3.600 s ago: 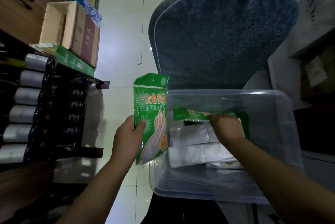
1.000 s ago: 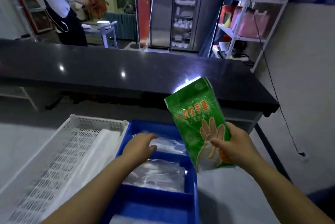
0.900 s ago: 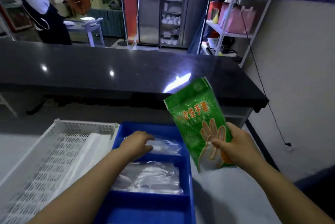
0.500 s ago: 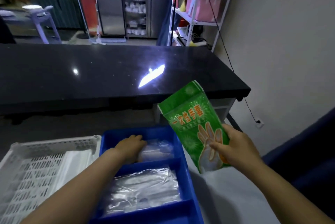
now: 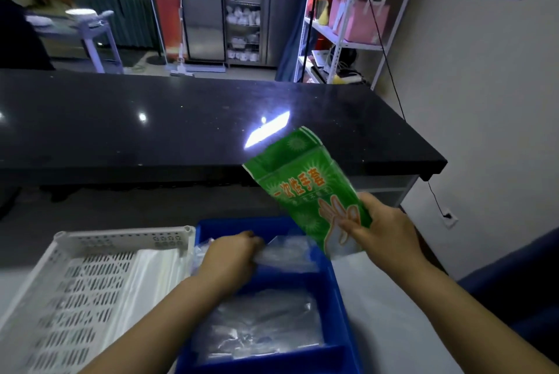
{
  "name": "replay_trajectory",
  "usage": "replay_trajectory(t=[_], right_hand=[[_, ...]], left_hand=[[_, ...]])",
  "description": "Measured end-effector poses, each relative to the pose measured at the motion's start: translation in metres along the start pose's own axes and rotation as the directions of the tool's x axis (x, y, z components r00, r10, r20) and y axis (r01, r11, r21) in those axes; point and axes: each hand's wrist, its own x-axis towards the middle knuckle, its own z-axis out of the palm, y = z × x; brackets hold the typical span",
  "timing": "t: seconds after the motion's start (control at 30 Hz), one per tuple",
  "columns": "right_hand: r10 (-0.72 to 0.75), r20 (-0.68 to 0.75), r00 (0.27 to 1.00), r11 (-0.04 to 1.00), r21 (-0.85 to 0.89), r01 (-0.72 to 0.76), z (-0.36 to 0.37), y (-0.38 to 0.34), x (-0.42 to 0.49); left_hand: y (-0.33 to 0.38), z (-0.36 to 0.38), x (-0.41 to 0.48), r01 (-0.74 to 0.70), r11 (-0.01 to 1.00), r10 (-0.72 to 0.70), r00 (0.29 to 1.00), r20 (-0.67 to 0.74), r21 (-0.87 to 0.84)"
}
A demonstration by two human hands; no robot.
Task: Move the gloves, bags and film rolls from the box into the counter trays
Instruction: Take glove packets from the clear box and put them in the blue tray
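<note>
My right hand (image 5: 384, 231) grips a green pack of disposable gloves (image 5: 305, 189) by its lower end and holds it tilted above the right rim of a blue divided tray (image 5: 335, 280). My left hand (image 5: 233, 255) is down in the tray's far compartment, fingers closed on a clear plastic bag (image 5: 287, 255) lying there. The nearer compartment holds a flat stack of clear bags (image 5: 260, 325).
A white perforated tray (image 5: 75, 292) with a clear film sheet along its right side sits left of the blue tray on a white surface. A black counter (image 5: 187, 122) runs behind. A metal shelf rack (image 5: 348, 26) stands at the back right.
From the clear box by the chair, the view swung to the counter trays. My left hand went into the blue tray's far compartment and closed on the clear bag; the glove pack stayed in my right hand.
</note>
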Motion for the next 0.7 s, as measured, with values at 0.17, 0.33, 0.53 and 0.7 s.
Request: replay_trajectory(t=[0.17,0.33,0.53,0.7], right_hand=[[-0.19,0.165,0.968,0.971,-0.112,0.21,0.032,-0.03,0.028],[-0.166,0.515,0.841,0.902,-0.264,0.34,0.069,-0.043,0.053],[-0.104,0.681,0.725,0.871,-0.29,0.397,0.104,-0.044,0.067],[-0.091,0.683,0.725,0.887,-0.275,0.371,0.11,-0.038,0.081]], left_hand=[[0.018,-0.023,-0.069,-0.151,0.986,0.155,0.987,-0.049,0.071],[0.017,-0.026,-0.107,-0.064,0.994,0.067,0.997,0.026,-0.088],[0.01,-0.024,-0.126,0.013,0.994,-0.007,0.999,0.052,-0.109],[0.008,-0.032,-0.137,-0.006,0.996,0.003,0.999,-0.042,-0.085]])
